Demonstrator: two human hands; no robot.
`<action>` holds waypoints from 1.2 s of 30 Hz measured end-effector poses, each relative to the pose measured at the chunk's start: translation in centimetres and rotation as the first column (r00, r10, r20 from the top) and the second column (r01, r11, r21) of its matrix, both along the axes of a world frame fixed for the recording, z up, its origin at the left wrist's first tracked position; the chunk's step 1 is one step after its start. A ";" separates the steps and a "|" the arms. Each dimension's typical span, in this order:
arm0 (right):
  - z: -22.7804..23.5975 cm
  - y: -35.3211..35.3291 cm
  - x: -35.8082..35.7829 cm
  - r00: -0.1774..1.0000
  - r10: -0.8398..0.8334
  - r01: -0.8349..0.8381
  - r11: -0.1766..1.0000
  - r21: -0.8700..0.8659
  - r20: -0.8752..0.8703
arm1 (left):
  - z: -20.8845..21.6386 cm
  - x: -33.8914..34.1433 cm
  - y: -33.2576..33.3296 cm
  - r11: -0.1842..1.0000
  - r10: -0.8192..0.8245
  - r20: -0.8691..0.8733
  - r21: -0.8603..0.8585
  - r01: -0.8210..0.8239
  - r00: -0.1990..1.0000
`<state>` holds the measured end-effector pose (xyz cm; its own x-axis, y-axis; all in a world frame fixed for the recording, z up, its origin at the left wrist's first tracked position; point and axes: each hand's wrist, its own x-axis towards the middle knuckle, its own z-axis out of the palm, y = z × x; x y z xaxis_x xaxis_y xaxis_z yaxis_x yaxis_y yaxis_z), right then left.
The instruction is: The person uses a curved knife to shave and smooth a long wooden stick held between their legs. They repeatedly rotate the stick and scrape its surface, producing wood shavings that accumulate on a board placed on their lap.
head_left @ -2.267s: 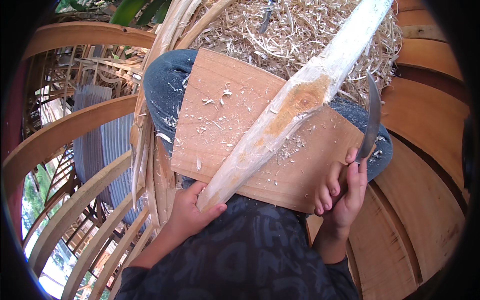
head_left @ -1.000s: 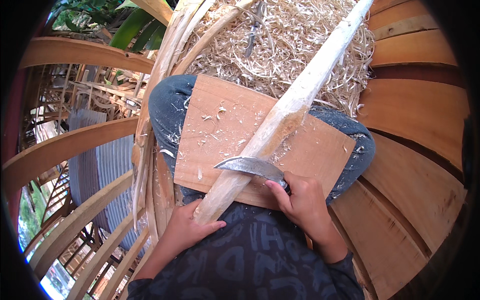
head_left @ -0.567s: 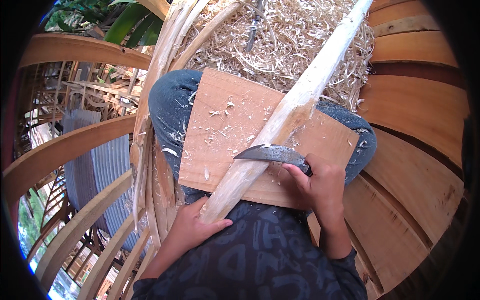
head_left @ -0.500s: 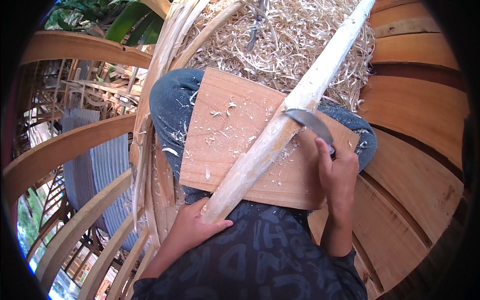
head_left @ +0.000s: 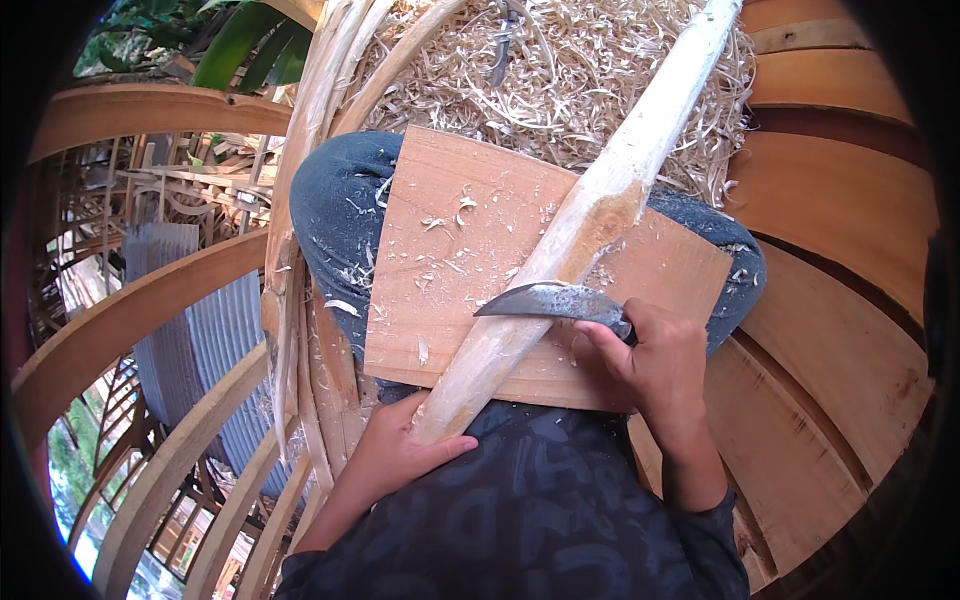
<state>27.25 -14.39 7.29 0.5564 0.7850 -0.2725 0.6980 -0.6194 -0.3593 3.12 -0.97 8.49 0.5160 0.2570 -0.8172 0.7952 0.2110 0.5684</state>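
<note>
A long, pale, peeled wooden pole (head_left: 560, 240) slants across my lap, from my belly up to the far right. Around its near end my left hand (head_left: 408, 440) is closed, with the thumb lying along the underside. My right hand (head_left: 655, 355) grips a curved knife (head_left: 555, 300), whose handle is mostly hidden in the fist. The grey blade lies across the pole, its tip pointing left. A brownish patch shows on the pole beyond the blade. Under the pole, a flat wooden board (head_left: 420, 290) rests on my thighs, sprinkled with small shavings.
A thick heap of curly wood shavings (head_left: 580, 70) lies beyond my knees, with another dark blade-like tool (head_left: 503, 50) on it. Long wood strips (head_left: 290, 260) stand at my left. Curved slatted railings (head_left: 150, 290) and corrugated sheets (head_left: 225, 320) are left; wide planks (head_left: 830, 230) line the right.
My right hand has drawn the knife down the pole toward me, and the blade has swung to point left. The left hand keeps its hold on the near end.
</note>
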 end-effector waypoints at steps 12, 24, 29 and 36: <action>1.2 -0.8 0.6 0.988 -0.137 0.138 0.990 0.008 -0.065 | -0.7 0.8 0.5 0.997 -0.072 -0.033 -0.030 0.071 0.997; 0.6 -4.0 7.8 0.764 -0.640 0.644 0.762 0.059 -0.083 | -0.9 1.0 0.3 0.994 -0.093 -0.145 -0.062 0.085 0.985; 0.2 -0.6 0.0 0.995 -0.057 0.061 0.997 0.044 -0.080 | -0.5 1.4 0.1 0.995 0.019 -0.093 -0.095 -0.028 0.995; -1.0 -1.2 4.2 0.955 -0.281 0.282 0.959 0.003 0.092 | -1.0 1.0 -0.4 0.987 0.082 -0.089 -0.131 -0.093 0.993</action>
<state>31.42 -15.58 6.27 0.7773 0.5902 -0.2178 0.5239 -0.7989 -0.2955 4.13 -1.40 7.45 0.4253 0.1826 -0.8865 0.8135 0.3521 0.4628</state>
